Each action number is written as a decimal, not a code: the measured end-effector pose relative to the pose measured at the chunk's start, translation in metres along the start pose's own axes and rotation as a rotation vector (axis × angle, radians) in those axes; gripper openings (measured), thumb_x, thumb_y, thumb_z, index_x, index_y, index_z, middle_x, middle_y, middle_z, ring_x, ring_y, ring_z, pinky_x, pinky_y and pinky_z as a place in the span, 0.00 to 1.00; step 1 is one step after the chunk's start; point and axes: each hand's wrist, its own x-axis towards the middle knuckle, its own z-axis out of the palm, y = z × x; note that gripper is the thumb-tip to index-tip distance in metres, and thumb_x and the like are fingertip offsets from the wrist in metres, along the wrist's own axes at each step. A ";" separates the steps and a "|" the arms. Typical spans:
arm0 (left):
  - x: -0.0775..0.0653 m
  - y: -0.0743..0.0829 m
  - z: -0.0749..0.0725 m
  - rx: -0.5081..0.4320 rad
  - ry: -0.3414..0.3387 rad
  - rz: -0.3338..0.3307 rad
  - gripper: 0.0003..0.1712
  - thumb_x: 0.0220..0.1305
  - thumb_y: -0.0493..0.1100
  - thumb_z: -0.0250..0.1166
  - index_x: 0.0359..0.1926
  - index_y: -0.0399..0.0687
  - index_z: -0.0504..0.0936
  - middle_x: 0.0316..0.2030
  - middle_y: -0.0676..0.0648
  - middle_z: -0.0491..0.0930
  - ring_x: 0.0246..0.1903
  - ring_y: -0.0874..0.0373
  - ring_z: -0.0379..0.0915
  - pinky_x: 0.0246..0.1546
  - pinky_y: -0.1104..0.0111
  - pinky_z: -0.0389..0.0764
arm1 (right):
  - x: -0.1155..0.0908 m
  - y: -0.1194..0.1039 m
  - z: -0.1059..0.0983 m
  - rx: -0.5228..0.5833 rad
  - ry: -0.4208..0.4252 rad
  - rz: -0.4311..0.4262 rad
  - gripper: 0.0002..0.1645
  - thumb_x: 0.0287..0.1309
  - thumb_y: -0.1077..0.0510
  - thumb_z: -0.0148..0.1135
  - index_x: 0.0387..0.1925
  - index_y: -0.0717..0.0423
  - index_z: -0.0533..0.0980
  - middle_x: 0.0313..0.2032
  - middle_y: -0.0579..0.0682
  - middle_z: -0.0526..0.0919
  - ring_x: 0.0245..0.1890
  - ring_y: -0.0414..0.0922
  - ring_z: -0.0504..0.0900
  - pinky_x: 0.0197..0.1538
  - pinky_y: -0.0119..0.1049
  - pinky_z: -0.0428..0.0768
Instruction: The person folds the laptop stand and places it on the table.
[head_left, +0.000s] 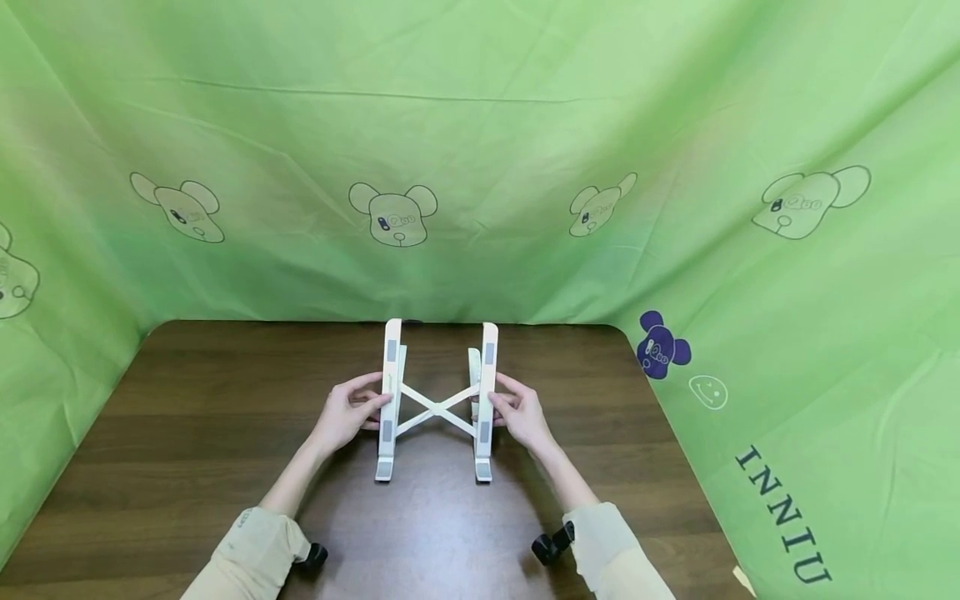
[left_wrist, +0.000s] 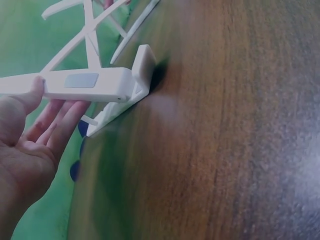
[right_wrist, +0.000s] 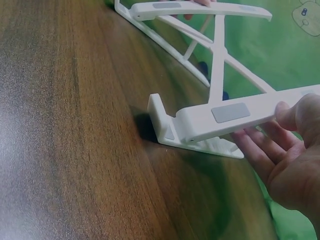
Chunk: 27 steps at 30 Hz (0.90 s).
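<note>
A white folding laptop stand (head_left: 437,408) stands spread on the wooden table, its two side arms joined by an X-shaped brace. The left arm carries grey pads (left_wrist: 81,80) and ends in an upturned lip at the near end. My left hand (head_left: 348,412) grips that arm from outside, thumb on top and fingers beneath. On the other side, my right hand (head_left: 522,412) holds the right arm the same way. In the right wrist view, the thumb of the right hand (right_wrist: 295,150) presses the arm's upper face behind a grey pad (right_wrist: 230,112).
Dark brown table (head_left: 225,400) lies under the stand. A green curtain (head_left: 480,125) with bear-head drawings hangs behind and along both sides. Black wrist devices (head_left: 553,543) sit by the pale sleeves (head_left: 251,550).
</note>
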 end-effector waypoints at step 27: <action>0.003 -0.001 -0.003 0.014 -0.038 -0.058 0.33 0.77 0.32 0.67 0.77 0.25 0.70 0.31 0.55 0.84 0.27 0.61 0.82 0.32 0.69 0.92 | 0.008 0.002 0.006 -0.015 0.028 -0.043 0.31 0.76 0.77 0.53 0.76 0.80 0.63 0.50 0.85 0.84 0.31 0.56 0.95 0.35 0.33 0.92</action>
